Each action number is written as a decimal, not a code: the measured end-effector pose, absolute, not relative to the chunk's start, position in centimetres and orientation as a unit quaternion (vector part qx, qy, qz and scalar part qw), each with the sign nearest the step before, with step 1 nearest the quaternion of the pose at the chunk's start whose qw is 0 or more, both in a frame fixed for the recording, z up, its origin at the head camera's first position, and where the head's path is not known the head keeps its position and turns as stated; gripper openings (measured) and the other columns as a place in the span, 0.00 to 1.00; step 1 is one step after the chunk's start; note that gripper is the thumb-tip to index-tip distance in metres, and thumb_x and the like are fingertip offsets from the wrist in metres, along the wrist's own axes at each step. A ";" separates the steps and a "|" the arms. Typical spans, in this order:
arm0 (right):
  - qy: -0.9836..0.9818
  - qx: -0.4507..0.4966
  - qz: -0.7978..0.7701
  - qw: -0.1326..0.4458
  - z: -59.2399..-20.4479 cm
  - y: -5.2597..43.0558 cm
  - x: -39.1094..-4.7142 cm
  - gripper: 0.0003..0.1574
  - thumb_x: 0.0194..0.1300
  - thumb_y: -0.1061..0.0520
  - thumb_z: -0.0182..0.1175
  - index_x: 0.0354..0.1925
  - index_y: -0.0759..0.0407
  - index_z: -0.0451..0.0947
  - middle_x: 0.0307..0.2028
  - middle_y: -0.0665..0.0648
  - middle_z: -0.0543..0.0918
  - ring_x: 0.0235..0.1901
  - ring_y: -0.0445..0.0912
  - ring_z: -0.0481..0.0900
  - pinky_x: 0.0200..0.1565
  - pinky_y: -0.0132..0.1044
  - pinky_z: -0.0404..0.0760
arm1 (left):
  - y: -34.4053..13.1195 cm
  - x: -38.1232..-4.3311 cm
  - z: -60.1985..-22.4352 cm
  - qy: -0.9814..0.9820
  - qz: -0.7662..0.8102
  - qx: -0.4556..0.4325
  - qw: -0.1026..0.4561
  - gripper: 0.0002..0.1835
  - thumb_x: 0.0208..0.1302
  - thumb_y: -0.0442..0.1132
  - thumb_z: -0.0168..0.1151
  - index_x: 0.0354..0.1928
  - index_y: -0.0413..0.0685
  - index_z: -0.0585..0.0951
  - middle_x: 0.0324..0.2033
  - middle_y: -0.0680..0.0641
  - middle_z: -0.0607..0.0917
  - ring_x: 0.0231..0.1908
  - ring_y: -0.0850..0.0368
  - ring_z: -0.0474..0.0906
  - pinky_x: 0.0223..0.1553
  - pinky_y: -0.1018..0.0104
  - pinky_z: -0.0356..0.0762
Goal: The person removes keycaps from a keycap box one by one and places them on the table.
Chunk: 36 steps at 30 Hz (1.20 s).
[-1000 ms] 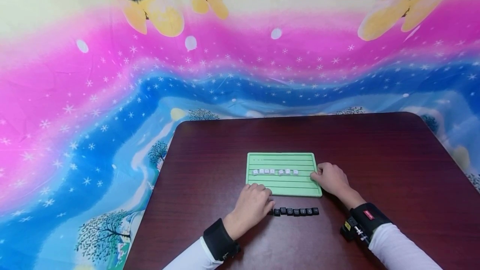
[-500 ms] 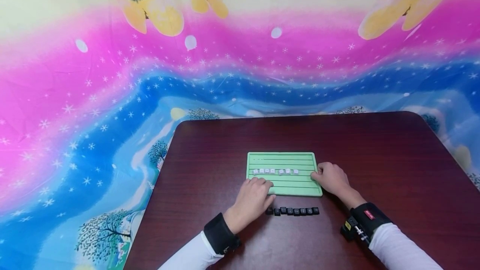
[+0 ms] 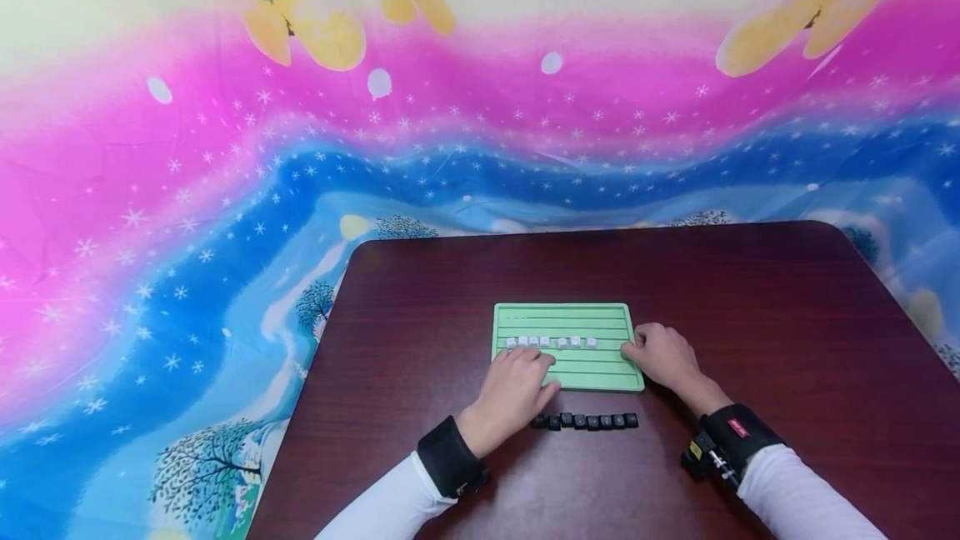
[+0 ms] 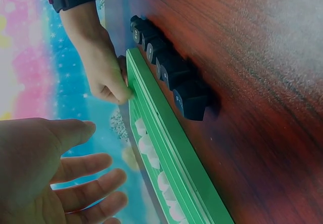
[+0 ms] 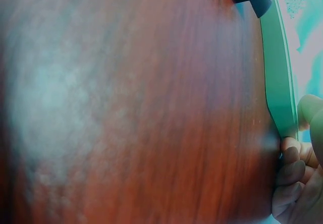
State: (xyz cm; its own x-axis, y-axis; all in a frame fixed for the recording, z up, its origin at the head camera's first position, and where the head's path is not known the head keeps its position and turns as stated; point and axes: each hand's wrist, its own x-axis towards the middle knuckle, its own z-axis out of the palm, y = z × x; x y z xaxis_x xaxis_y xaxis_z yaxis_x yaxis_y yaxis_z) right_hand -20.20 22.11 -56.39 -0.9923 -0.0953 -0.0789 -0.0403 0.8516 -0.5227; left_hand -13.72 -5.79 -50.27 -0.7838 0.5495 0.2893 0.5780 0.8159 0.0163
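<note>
Pinching the green grooved board point(image 3: 592, 376) by its right edge, the right hand point(image 3: 664, 357) holds it on the worktop point(image 3: 420, 315); the left hand point(image 3: 512, 390) hovers over its near-left corner, fingers parted. Probably light and stiff, it suits edge grips; white keycaps point(image 3: 562, 342) might slide.

Place: apparently an indoor tabletop recording spot; home, office or lab, impossible to tell.
Table point(image 3: 435, 298): one, dark red-brown wood grain, glossy, rounded far corners.
Cloth backdrop point(image 3: 450, 148): one, creased, behind the table and down both its sides; print of yellow toy-like legs, pink and blue bands, snowflakes, trees.
Black wristband point(image 3: 448, 458): above the table's near left.
Second wristband point(image 3: 742, 438): small device point(image 3: 699, 457) attached, above the table's near right.
</note>
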 end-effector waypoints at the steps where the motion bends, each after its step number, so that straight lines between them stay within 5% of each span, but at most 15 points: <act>1: 0.961 -0.035 -0.270 0.051 -56.4 22.1 -20.2 0.24 0.63 0.51 0.58 0.16 0.51 0.59 0.15 0.46 0.56 0.17 0.42 0.52 0.22 0.34 0.52 | -5.7 -13.8 -50.3 -0.943 -0.052 -0.298 0.136 0.16 0.64 0.52 0.68 0.49 0.53 0.86 0.42 0.54 0.89 0.43 0.57 0.84 0.45 0.62 0.80; 19: 0.961 -0.032 -0.272 0.049 -56.3 22.1 -20.2 0.24 0.63 0.52 0.58 0.17 0.52 0.58 0.15 0.47 0.55 0.17 0.43 0.52 0.22 0.34 0.51 | -4.1 -15.7 -50.0 -0.949 -0.050 -0.289 0.113 0.15 0.66 0.52 0.66 0.51 0.56 0.86 0.40 0.55 0.88 0.40 0.58 0.83 0.37 0.64 0.77; 36: 0.962 -0.037 -0.268 0.042 -56.2 22.0 -20.2 0.25 0.64 0.52 0.58 0.17 0.52 0.58 0.15 0.46 0.56 0.17 0.42 0.53 0.22 0.34 0.51 | -2.7 -17.1 -50.1 -0.947 -0.040 -0.309 0.075 0.16 0.68 0.51 0.65 0.53 0.56 0.85 0.46 0.55 0.89 0.46 0.58 0.84 0.45 0.63 0.81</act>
